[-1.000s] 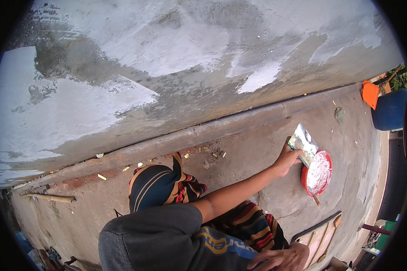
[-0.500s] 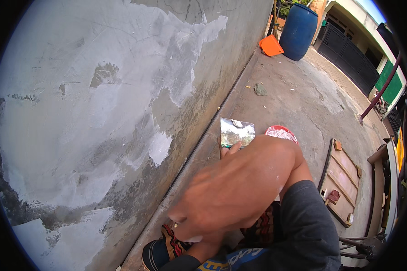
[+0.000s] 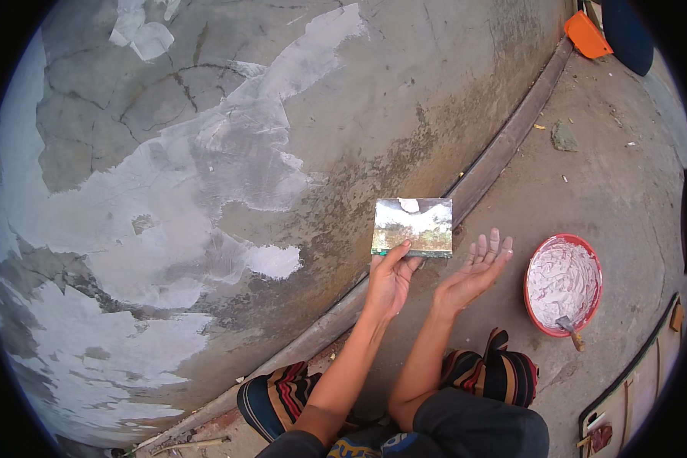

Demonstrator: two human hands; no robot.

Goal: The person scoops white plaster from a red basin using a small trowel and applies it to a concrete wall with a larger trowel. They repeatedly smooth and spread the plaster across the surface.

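My left hand (image 3: 391, 281) grips the lower edge of a shiny, mirror-like rectangular plate (image 3: 412, 229), thumb on top and fingers beneath. A small dab of white paste (image 3: 408, 204) sits at the plate's far edge. Just right of it, my right hand (image 3: 473, 276) is open and holds nothing, palm turned up and fingers stretched out, with whitish smears on them. To the left rises a grey cracked wall (image 3: 343, 130) with uneven patches of white filler (image 3: 198, 168).
A red bowl (image 3: 537, 320) of white paste stands on the concrete floor at right, a putty knife (image 3: 569, 328) leaning in it. Farther off are an orange dustpan (image 3: 588, 36) and a blue barrel (image 3: 630, 34). A framed board (image 3: 641, 393) lies at lower right.
The view has swung toward the wall. My right arm, earlier crossed over my left low by my knee, has moved up and right beside the plate. The bowl is now fully visible.
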